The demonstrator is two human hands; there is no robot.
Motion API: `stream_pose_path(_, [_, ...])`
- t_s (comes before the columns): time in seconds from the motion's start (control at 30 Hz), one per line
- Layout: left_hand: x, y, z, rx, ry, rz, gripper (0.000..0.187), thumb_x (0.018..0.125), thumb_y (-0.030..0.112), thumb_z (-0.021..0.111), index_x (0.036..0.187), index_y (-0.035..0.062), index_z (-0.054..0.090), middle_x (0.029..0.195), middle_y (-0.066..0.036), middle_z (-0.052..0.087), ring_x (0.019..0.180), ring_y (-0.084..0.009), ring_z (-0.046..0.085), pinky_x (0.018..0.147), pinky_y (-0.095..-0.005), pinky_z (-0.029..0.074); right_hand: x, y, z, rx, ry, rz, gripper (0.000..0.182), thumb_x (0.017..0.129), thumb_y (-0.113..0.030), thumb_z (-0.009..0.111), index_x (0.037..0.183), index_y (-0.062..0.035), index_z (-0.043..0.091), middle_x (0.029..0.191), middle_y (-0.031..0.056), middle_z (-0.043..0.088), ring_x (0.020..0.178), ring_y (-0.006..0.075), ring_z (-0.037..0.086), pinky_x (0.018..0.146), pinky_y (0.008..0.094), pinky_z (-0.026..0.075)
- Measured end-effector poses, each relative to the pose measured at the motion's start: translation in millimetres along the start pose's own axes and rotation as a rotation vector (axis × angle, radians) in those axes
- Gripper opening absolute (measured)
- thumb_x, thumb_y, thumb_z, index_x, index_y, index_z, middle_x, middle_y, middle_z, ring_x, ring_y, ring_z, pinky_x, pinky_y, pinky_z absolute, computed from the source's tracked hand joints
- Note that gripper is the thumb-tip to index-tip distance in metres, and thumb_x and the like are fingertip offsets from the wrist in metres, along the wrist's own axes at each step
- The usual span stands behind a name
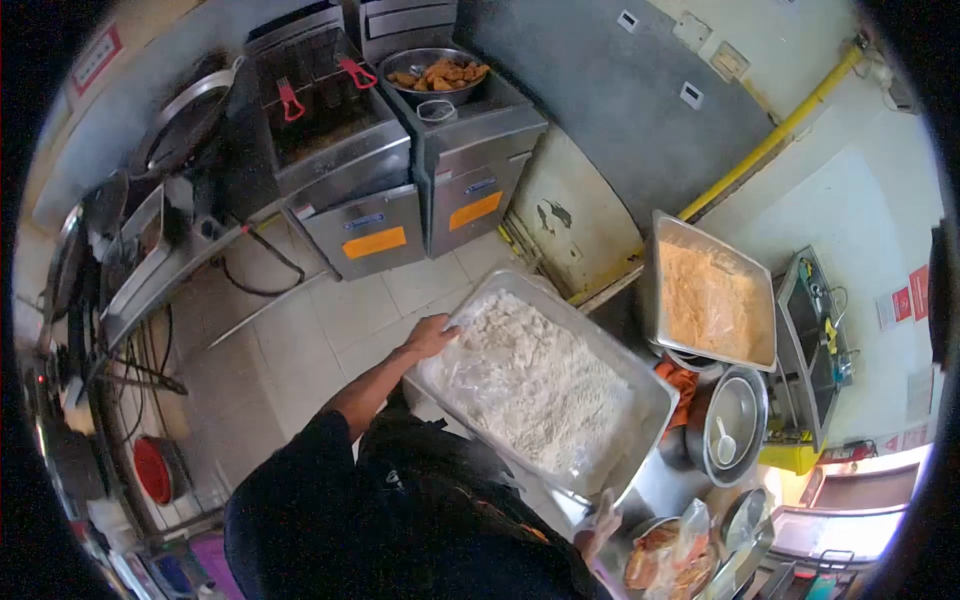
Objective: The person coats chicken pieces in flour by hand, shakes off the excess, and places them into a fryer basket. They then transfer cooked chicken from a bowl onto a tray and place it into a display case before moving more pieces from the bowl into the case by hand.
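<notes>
Several fingers [446, 330] of the left hand [428, 337] grip the powder tray [652, 405]; whether the half-hidden right hand [600, 527] grips, I cannot tell.

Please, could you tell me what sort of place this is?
Most likely a commercial kitchen. In view are what looks like a steel fryer with red basket handles, a metal bowl of fried pieces, and a large tray of white powder, perhaps flour.

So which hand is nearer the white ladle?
Right. The right hand is below-left of the white ladle; the left hand is farther, holding the tray by its left edge.
</notes>
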State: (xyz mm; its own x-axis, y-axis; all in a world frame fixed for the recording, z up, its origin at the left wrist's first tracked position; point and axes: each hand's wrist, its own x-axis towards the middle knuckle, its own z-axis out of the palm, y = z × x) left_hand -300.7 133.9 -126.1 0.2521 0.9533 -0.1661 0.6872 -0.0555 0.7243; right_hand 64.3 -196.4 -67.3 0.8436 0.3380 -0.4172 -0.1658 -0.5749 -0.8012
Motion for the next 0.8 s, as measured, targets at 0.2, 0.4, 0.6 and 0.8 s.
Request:
stream_pose_path(0.2, [-3.8, -70.2, -133.5, -0.04, 0.174, -0.136, 0.04, 0.082, 0.038, 0.052, 0.088, -0.0017, 0.05, 0.085, -0.023, 0.055, 0.082, -0.0383, 0.053, 0.07, -0.0416, 0.041, -51.7, -87.2, 135.2, 0.188, -0.02, -0.095, 0.078, 0.07, -0.052, 0.062, 0.104, 0.0145, 0.042, 0.087, 0.0172, 0.052, 0.075, 0.0221, 0.05, 0.063, 0.0317, 0.04])
stream_pose_path(0.4, [-17.5, -128.2, -222.5, -0.079, 0.464, -0.063, 0.04, 0.081, 0.037, 0.054, 0.087, -0.0018, 0.051, 0.079, -0.021, 0.056, 0.072, -0.0356, 0.054, 0.065, -0.0402, 0.041, -94.9, -186.7, 233.0, -0.007, -0.22, -0.169, 0.05, 0.07, -0.049, 0.061, 0.076, -0.0017, 0.047, 0.061, 0.0035, 0.043, 0.051, 0.0136, 0.038, 0.048, 0.0276, 0.031])
stream_pose_path(0.6, [4.6, -170.9, -272.3, -0.224, 0.621, -0.133, 0.038, 0.083, 0.035, 0.053, 0.073, -0.0009, 0.047, 0.057, -0.009, 0.043, 0.054, -0.0166, 0.039, 0.052, -0.0335, 0.036, -85.5, -282.2, 342.5, -0.178, -0.288, -0.482, 0.065, 0.072, -0.055, 0.054, 0.088, 0.0079, 0.056, 0.068, 0.0102, 0.051, 0.064, 0.0176, 0.046, 0.059, 0.0318, 0.037])
stream_pose_path(0.8, [68.2, -174.4, -292.2, -0.335, 0.79, -0.175, 0.038, 0.083, 0.034, 0.054, 0.072, -0.0017, 0.047, 0.056, -0.009, 0.043, 0.054, -0.0163, 0.038, 0.052, -0.0344, 0.036, -22.3, -379.7, 457.8, -0.37, -0.347, -0.623, 0.065, 0.075, -0.053, 0.05, 0.105, 0.0043, 0.054, 0.103, 0.019, 0.057, 0.095, 0.0299, 0.053, 0.08, 0.0387, 0.038])
